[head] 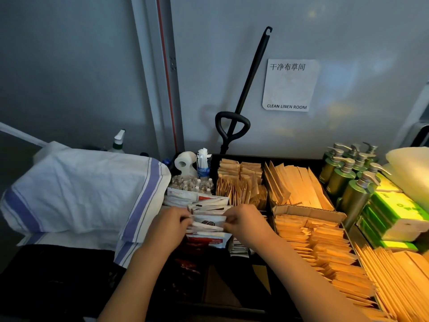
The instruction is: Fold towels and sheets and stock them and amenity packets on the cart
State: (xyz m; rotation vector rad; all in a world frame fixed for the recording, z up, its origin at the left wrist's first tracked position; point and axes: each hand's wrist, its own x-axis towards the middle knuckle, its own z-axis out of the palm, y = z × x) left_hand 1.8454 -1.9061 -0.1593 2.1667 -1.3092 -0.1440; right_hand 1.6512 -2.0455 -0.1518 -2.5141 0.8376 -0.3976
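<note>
White towel (79, 189) with blue stripes; tan paper packets (325, 247); green pump bottles (341, 180); white-and-red sachets (206, 219); black tray (234, 287).

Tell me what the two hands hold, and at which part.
Both hold a white paper sachet above the tray: left hand pinches its left end, right hand its right end.

Both forearms and hands, left (168, 225) and right (246, 223), are bare, sleeveless.

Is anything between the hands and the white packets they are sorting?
No. The left hand and right hand already pinch the ends of the white packets in the cart tray; nothing visible lies between.
</note>
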